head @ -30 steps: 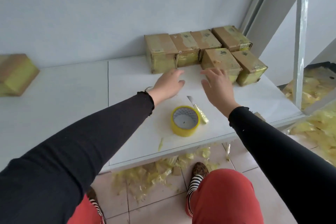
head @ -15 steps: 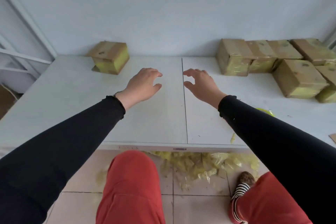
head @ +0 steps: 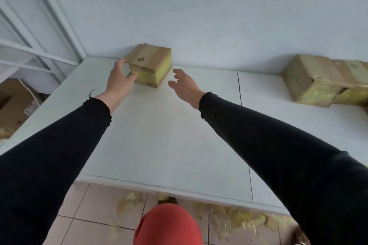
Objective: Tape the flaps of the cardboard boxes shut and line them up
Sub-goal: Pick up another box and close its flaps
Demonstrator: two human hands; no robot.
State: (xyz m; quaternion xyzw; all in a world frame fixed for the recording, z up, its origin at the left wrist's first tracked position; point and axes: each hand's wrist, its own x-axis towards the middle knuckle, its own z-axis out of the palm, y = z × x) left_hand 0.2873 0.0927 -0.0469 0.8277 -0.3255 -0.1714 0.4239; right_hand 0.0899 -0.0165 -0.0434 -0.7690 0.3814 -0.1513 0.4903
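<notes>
The lone cardboard box (head: 149,64) sits at the back of the white surface (head: 169,135) against the wall, ahead of both hands and turned corner-on. The left hand (head: 119,81) is nearer, spread fingers apparently touching its left face; the right hand (head: 184,85) hovers open just beside its right corner. Brown top, yellowish taped sides; the taped row (head: 326,83) lies well apart rightward.
</notes>
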